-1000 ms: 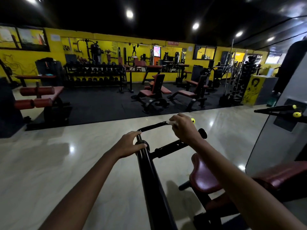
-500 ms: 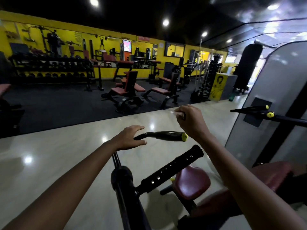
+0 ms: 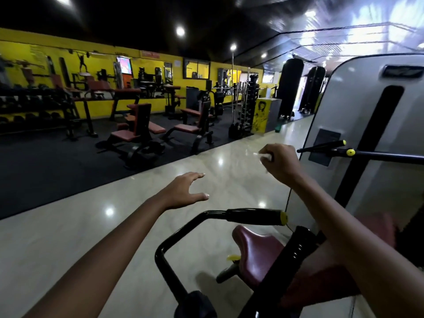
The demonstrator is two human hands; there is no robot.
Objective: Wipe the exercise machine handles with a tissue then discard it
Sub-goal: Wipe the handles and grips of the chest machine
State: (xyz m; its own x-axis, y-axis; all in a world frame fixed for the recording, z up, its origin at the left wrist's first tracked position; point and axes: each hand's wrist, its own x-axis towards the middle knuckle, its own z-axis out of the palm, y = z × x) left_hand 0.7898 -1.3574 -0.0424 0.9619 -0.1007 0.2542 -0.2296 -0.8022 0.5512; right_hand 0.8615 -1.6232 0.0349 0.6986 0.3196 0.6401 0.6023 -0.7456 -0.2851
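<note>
Clenched around a white tissue (image 3: 261, 155), the person's right hand (image 3: 281, 162) hangs in the air above the machine, touching no bar. Left hand (image 3: 183, 189) is spread, fingers straight, holding nothing, above the near handle (image 3: 254, 216). Judging by its reach, the far handle (image 3: 321, 146) by the grey shroud (image 3: 358, 106) comes next, needing a forward stretch. No bin or other container is visible.

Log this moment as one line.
phase: between handles | right hand: grips tissue, raised | left hand: open, touching nothing | near handle: free | far handle: untouched
</note>
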